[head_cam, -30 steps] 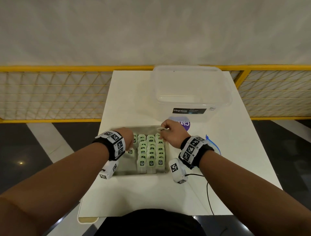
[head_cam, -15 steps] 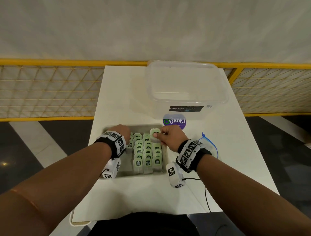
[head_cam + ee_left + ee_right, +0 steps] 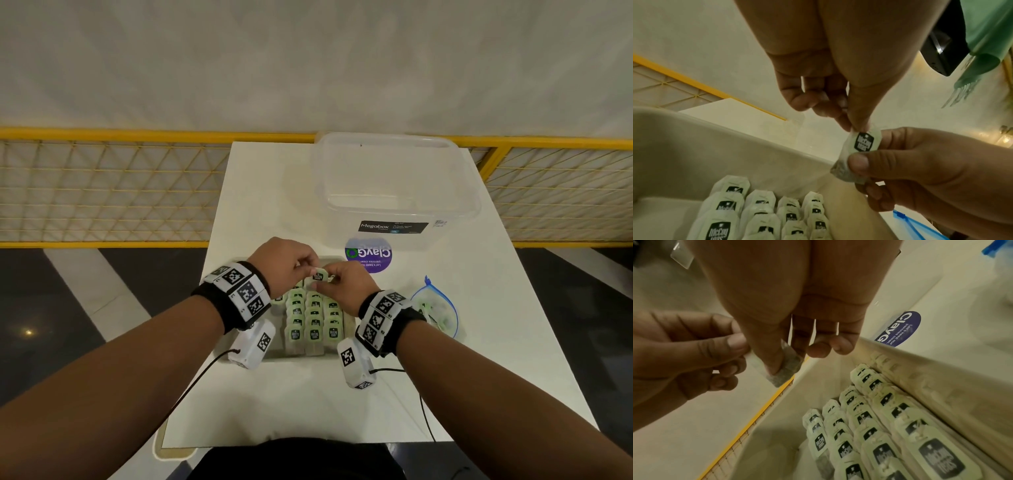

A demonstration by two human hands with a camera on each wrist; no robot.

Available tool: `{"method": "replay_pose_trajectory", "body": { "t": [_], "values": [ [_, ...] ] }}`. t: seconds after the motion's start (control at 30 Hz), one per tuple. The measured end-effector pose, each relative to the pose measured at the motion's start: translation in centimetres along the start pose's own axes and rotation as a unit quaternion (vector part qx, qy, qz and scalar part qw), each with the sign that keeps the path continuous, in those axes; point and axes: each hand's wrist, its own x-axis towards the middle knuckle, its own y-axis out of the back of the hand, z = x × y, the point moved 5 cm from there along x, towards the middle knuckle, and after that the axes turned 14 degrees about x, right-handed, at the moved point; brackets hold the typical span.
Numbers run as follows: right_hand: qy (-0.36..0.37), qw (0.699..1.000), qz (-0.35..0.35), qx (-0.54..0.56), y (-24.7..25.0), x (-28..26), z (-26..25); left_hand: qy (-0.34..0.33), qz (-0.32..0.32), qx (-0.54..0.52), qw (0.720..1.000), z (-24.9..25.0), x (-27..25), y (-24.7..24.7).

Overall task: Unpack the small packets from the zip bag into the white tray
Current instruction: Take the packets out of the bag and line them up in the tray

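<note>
Counter (image 3: 308, 404): white, narrow; bare surface in front of the white tray and at the far left; yellow mesh railing (image 3: 102, 192) just beyond the far edge.
White tray (image 3: 337, 260): near the counter's middle, toward the left edge; its far rim lies under the two hands.
Small packets (image 3: 313, 318): tea bags in overlapping rows filling the tray's right part; a bare strip of tray floor remains at its left side.
Held packet (image 3: 861, 146): above the tray's far end, clear of the rows; green tag reads "McCoy teas".
Left hand (image 3: 284, 263): thumb and forefinger pinch the packet's top edge; the other fingers (image 3: 797, 97) are curled in.
Right hand (image 3: 346, 284): thumb and fingers (image 3: 818, 350) grip the same packet at its lower, darker end.
Zip bag (image 3: 442, 308): clear with a blue closure, lying on the counter right of the tray, beside the right wrist; a few packets show inside.
Clear box (image 3: 394, 192): at the far right of the counter, black label reading "Megabox".
Purple sticker (image 3: 370, 257): round, on the counter between the box and the tray; reads "ClayG", "Let's keep our pantries clean."
</note>
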Motion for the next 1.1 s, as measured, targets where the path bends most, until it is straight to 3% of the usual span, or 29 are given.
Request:
{"method": "replay_pose_trajectory", "body": {
  "t": [0.1, 0.3, 0.47, 0.57, 0.67, 0.77, 0.93, 1.1],
  "values": [
    [0.002, 1.0, 0.004, -0.017, -0.3, 0.1, 0.2, 0.01, -0.016, 0.013, 1.0, -0.1, -0.3, 0.3],
    [-0.004, 0.997, 0.049, -0.063, 1.2, -0.1, 0.9, 0.094, -0.051, 0.118, 0.987, -3.1, -0.8, 0.6],
    [-0.088, 0.98, 0.084, -0.156, 3.0, -0.7, 2.9, 0.151, -0.227, 0.217, 0.938, -6.2, -0.6, -3.9],
    [-0.154, 0.973, 0.056, -0.161, 2.6, -0.9, 4.3, 0.123, -0.332, 0.264, 0.897, -8.2, -0.1, -8.3],
    [-0.185, 0.974, 0.041, -0.126, 2.0, -1.1, 4.9, 0.12, -0.383, 0.289, 0.869, -13.5, 2.3, -14.7],
    [-0.177, 0.978, 0.034, -0.101, 1.8, -1.0, 5.2, 0.118, -0.363, 0.292, 0.877, -15.6, 3.8, -17.1],
    [-0.18, 0.98, 0.02, -0.083, 1.9, -0.9, 5.5, 0.127, -0.318, 0.297, 0.891, -14.7, 4.2, -15.5],
    [-0.18, 0.982, 0.01, -0.053, 2.5, -1.1, 5.4, 0.133, -0.322, 0.315, 0.883, -15.4, 4.7, -15.9]
  ]
}}
